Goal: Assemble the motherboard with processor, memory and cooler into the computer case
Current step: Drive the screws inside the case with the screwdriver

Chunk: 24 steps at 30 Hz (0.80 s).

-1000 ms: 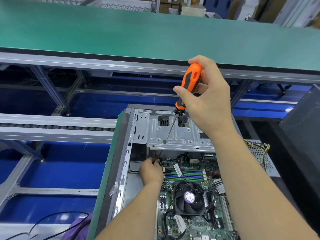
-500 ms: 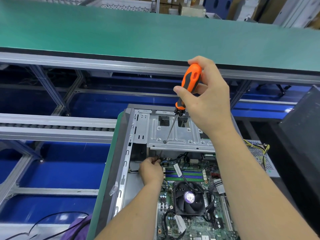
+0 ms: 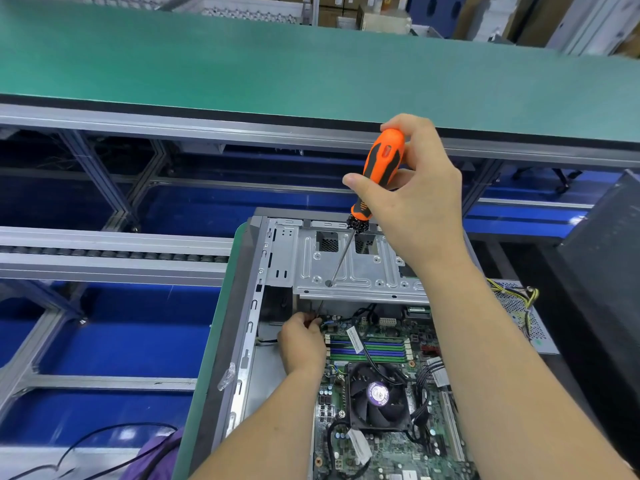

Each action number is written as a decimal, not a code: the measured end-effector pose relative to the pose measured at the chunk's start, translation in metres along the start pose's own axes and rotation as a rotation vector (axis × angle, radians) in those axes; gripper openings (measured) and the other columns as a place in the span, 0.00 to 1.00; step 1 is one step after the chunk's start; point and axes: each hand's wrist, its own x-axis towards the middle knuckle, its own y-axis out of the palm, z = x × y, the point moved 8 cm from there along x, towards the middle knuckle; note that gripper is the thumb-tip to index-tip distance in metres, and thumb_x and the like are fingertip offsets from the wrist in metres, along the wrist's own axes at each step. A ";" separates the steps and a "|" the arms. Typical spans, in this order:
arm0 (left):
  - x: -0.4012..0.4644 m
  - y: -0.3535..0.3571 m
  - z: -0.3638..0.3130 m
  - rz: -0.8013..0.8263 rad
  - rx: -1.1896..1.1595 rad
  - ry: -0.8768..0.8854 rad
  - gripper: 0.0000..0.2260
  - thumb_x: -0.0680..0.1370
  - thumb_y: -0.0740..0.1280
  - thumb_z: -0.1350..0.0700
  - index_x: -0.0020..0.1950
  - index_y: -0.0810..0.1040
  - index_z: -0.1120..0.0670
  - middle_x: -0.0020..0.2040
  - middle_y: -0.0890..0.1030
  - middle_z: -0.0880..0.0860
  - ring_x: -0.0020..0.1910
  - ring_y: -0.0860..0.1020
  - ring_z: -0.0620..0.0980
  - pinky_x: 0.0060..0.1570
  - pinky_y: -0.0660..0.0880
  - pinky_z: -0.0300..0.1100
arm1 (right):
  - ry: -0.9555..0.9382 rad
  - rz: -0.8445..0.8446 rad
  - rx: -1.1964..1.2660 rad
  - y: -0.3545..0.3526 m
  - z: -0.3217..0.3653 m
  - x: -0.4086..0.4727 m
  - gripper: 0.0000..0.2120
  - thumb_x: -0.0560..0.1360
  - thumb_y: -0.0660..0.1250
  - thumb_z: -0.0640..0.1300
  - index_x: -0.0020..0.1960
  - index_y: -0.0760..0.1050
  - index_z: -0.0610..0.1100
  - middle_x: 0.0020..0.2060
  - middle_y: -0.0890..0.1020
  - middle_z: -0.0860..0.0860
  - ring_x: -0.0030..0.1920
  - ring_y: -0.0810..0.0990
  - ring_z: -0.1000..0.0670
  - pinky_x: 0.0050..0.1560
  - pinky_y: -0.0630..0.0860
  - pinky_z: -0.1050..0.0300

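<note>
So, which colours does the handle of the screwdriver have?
Bright orange with black grip inserts, on the screwdriver handle held in the right hand; the head view shows it.

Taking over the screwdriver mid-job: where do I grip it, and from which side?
Grip the screwdriver by its orange-and-black handle, from the right, where the right hand wraps it now. It tilts, handle up and to the right, and its thin shaft passes down through a hole in the drive bracket.
</note>
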 end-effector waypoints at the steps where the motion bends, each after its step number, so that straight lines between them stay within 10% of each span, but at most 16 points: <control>1: 0.000 0.000 0.000 -0.004 0.002 0.002 0.06 0.80 0.67 0.63 0.50 0.83 0.56 0.41 0.82 0.52 0.39 0.78 0.51 0.39 0.71 0.38 | 0.003 0.000 -0.005 0.000 0.000 0.000 0.22 0.71 0.78 0.44 0.56 0.68 0.54 0.34 0.72 0.58 0.35 0.77 0.46 0.40 0.81 0.44; 24: -0.001 -0.002 0.001 -0.025 -0.015 -0.021 0.05 0.78 0.68 0.64 0.48 0.83 0.57 0.37 0.81 0.48 0.35 0.76 0.46 0.36 0.70 0.35 | 0.123 0.124 0.075 0.009 -0.001 0.009 0.26 0.75 0.74 0.41 0.71 0.70 0.50 0.46 0.81 0.49 0.48 0.83 0.40 0.53 0.81 0.43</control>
